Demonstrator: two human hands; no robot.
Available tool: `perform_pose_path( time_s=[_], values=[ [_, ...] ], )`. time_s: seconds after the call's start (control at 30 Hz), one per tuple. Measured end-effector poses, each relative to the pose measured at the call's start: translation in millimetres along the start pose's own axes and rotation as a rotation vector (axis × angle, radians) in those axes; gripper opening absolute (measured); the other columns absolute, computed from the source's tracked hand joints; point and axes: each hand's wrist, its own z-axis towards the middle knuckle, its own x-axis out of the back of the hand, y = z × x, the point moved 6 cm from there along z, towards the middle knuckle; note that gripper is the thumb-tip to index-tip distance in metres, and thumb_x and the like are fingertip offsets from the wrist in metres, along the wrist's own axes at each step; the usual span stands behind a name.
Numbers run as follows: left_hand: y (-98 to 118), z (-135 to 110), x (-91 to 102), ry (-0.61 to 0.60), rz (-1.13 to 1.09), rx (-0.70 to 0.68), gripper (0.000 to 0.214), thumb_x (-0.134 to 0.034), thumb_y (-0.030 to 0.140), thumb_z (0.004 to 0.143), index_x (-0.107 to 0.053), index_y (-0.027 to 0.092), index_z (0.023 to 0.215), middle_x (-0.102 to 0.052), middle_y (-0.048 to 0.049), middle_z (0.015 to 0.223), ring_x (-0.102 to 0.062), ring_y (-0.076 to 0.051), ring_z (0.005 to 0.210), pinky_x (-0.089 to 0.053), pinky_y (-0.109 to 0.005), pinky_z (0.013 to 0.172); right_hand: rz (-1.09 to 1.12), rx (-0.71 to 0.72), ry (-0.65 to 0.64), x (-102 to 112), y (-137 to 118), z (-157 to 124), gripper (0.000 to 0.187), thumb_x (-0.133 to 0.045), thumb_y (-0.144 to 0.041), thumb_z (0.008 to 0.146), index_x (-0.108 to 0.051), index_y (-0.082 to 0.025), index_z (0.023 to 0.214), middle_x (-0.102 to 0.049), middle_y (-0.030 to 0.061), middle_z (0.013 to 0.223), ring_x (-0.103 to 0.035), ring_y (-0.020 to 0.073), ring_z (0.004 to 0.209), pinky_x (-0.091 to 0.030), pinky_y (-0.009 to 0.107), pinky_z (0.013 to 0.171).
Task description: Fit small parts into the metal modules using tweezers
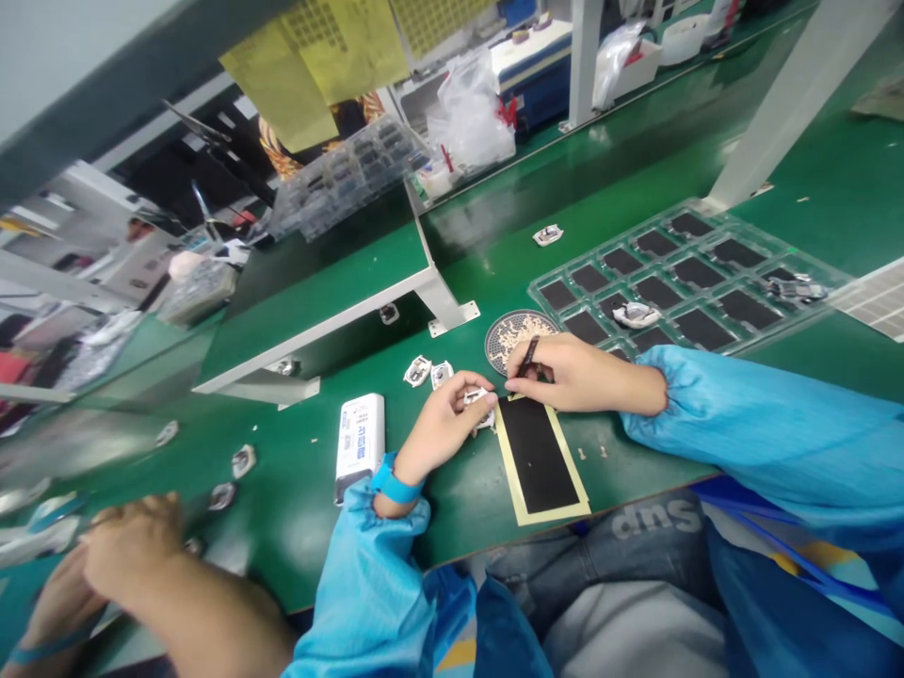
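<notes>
My left hand (448,421) is closed, with a small white-and-metal part (480,411) pinched between thumb and fingers. Black tweezers (528,356) are gripped in my right hand (565,372), their tips pointing down close to the held part. Just below both hands lies a black sheet with a cream border (542,461). Behind my right hand sits a round dish (496,341) of tiny beige pieces. Two more white parts (417,370) rest on the green bench beyond my left hand.
A clear compartment tray (696,273) with dark pads spreads to the right, a white part (636,314) lying on it. A white box (360,441) stands left of my hand. Ahead is a raised green shelf (331,282). A co-worker's hands (120,560) are at lower left.
</notes>
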Motion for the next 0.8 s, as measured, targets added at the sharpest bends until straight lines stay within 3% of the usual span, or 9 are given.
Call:
perform_pose_path(
  time_s=[0.27, 0.47, 0.63, 0.8],
  values=[
    [-3, 1, -2.9, 0.057, 0.121, -0.012, 0.025, -0.065, 0.034, 0.089, -0.065, 0.017, 0.108, -0.065, -0.0032, 0.09, -0.061, -0.012, 0.069, -0.053, -0.022, 0.057, -0.014, -0.161, 0.045, -5, 12, 0, 0.024, -0.066, -0.04, 0.092, -0.071, -0.016, 0.09, -0.067, 0.0019, 0.073, -0.06, 0.0135, 0.065, -0.045, 0.026, 0.061],
    [-9, 1, -1.9, 0.07, 0.189, -0.028, 0.026, -0.063, 0.034, 0.09, -0.066, 0.019, 0.111, -0.068, -0.0027, 0.09, -0.064, -0.013, 0.064, -0.053, -0.023, 0.055, -0.034, -0.168, 0.083, -6, 15, 0, 0.023, -0.068, -0.039, 0.09, -0.072, -0.016, 0.092, -0.068, 0.0008, 0.072, -0.061, 0.0128, 0.064, -0.045, 0.025, 0.061],
    [-9, 1, -1.4, 0.066, 0.223, -0.028, 0.025, -0.062, 0.035, 0.091, -0.066, 0.02, 0.111, -0.069, -0.0024, 0.088, -0.065, -0.013, 0.064, -0.053, -0.023, 0.057, 0.084, -0.16, 0.121, -7, 14, 0, 0.017, -0.07, -0.033, 0.089, -0.072, -0.017, 0.093, -0.07, 0.0003, 0.074, -0.062, 0.0119, 0.063, -0.048, 0.024, 0.062],
    [-11, 1, -1.7, 0.071, 0.212, -0.031, 0.024, -0.061, 0.032, 0.091, -0.065, 0.02, 0.112, -0.071, -0.0032, 0.092, -0.066, -0.013, 0.065, -0.054, -0.023, 0.056, 0.079, -0.154, 0.157, -1, 10, 0, 0.014, -0.07, -0.03, 0.088, -0.072, -0.017, 0.091, -0.066, -0.0014, 0.067, -0.059, 0.0104, 0.056, -0.044, 0.022, 0.055]
  ],
)
